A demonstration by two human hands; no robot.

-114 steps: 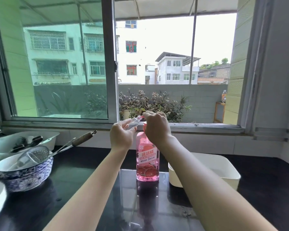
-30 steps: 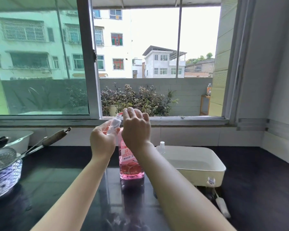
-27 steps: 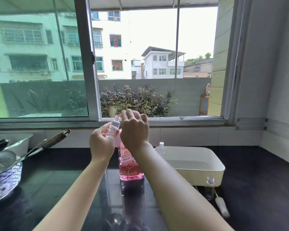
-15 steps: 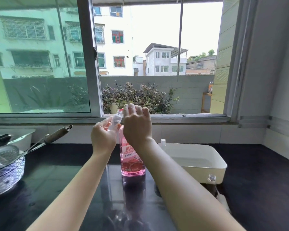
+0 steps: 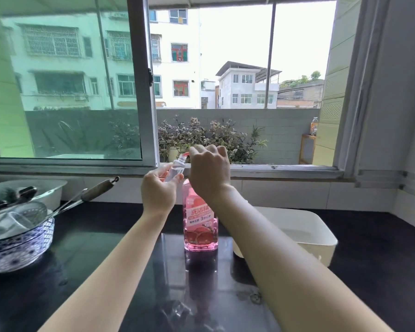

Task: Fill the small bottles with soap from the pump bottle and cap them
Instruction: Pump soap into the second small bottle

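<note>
Pump bottle (image 5: pixel 200 226) — pink, labelled, upright on dark tabletop (image 5: pixel 101 267), centre. Small bottle (image 5: pixel 176 169) — clear, uncapped, tilted, mouth beside pump spout; gripped in left hand (image 5: pixel 159 190), raised over the pump bottle's left shoulder. Right hand (image 5: pixel 209 171) — fingers curled down over pump head, covering it. White tray (image 5: pixel 321 240) — right of pump bottle, near. Patterned bowl (image 5: pixel 17 245) with strainer — far left.
</note>
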